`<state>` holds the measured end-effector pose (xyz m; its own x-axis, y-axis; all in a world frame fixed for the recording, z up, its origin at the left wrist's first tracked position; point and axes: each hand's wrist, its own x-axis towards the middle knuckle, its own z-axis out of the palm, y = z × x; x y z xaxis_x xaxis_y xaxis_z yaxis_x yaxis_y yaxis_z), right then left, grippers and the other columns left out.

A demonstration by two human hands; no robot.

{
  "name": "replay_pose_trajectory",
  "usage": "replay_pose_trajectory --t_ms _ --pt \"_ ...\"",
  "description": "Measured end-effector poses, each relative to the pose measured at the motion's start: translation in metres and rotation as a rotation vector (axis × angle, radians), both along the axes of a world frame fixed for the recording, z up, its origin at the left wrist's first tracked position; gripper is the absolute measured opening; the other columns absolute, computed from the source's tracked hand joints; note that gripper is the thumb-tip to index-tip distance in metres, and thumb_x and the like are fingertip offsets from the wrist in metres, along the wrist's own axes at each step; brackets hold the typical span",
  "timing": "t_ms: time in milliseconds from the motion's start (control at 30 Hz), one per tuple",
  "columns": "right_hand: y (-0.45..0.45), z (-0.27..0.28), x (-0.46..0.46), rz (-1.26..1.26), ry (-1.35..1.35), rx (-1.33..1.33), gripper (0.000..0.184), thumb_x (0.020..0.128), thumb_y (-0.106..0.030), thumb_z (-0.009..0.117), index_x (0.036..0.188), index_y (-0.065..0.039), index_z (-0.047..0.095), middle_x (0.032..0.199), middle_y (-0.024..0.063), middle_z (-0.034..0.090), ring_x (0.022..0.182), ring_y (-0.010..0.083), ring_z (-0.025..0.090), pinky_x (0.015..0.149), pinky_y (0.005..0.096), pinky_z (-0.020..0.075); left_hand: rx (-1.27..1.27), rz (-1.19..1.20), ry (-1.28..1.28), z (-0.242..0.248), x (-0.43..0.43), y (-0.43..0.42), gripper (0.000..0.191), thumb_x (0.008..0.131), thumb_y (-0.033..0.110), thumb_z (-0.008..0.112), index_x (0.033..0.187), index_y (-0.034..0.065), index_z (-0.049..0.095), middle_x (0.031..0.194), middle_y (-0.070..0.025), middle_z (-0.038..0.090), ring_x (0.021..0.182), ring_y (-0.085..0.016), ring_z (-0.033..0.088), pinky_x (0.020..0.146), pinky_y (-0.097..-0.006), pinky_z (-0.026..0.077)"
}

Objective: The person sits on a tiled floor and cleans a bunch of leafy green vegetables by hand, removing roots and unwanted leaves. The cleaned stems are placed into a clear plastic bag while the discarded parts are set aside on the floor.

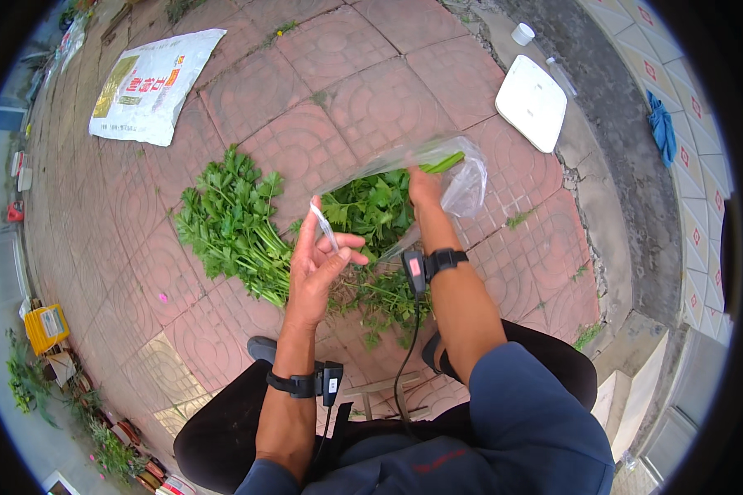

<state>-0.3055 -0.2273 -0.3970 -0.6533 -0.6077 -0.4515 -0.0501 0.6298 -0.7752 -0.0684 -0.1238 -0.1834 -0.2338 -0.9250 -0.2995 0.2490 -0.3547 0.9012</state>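
A clear plastic bag [470, 185] stretches between my two hands above the paving. The rim of its mouth runs over the raised index finger and between the fingers of my left hand [319, 257]. Inside the bag, my right hand [424, 185] grips a bunch of leafy celery [371, 204]. Its pale green stalks point to the upper right, and its leaves face my left hand. Film and stalks partly hide the right fingers. Left of the bag, a larger pile of celery [235, 229] lies on the ground. Loose trimmed leaves [396, 303] are scattered below the bag, near my feet.
A white printed sack [155, 86] lies flat at the upper left. To the right are a white square lid [531, 103] and a small white cup [522, 34]. A blue cloth [661, 129] hangs by the tiled wall. Concrete steps [631, 377] rise at lower right.
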Motion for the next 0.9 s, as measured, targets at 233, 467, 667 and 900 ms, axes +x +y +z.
replay_pose_trajectory --t_ms 233,467,667,900 --pt "0.012 0.019 0.061 0.583 0.329 -0.003 0.075 0.083 -0.037 0.079 0.137 0.008 0.054 0.128 0.0339 0.063 0.123 0.0451 0.061 0.104 0.0484 0.0488 -0.022 -0.035 0.004 0.006 -0.005 0.01 0.086 0.096 0.012 0.068 0.168 0.0092 0.021 0.103 -0.0108 0.072 0.091 -0.019 0.069 0.086 -0.0334 0.052" --pt "-0.02 -0.008 0.061 0.61 0.208 -0.135 0.079 0.087 -0.032 0.077 0.149 0.004 0.044 0.133 0.0326 0.063 0.128 0.0462 0.058 0.107 0.0471 0.0476 -0.003 -0.014 -0.132 -0.006 0.015 0.009 0.076 0.096 0.007 0.069 0.163 0.0063 0.034 0.099 -0.0033 0.069 0.093 -0.011 0.063 0.083 -0.0261 0.049" --pt "0.016 0.04 0.034 0.705 0.141 -0.028 0.091 0.09 -0.029 0.075 0.161 0.001 0.028 0.148 0.0316 0.053 0.139 0.0432 0.052 0.115 0.0436 0.0418 -0.029 -0.082 -0.211 -0.01 0.035 0.011 0.067 0.099 0.012 0.066 0.159 0.0029 0.039 0.116 -0.0106 0.072 0.105 -0.015 0.064 0.097 -0.0299 0.047" --pt "0.113 0.078 0.015 0.235 -0.361 -0.132 0.063 0.09 -0.009 0.074 0.146 0.0 0.049 0.134 0.0205 0.063 0.117 0.0315 0.065 0.087 0.0423 0.0595 0.003 0.056 -0.288 0.002 0.035 0.066 0.053 0.098 0.011 0.066 0.149 0.0042 0.053 0.122 -0.0113 0.071 0.114 -0.021 0.068 0.097 -0.0351 0.05"
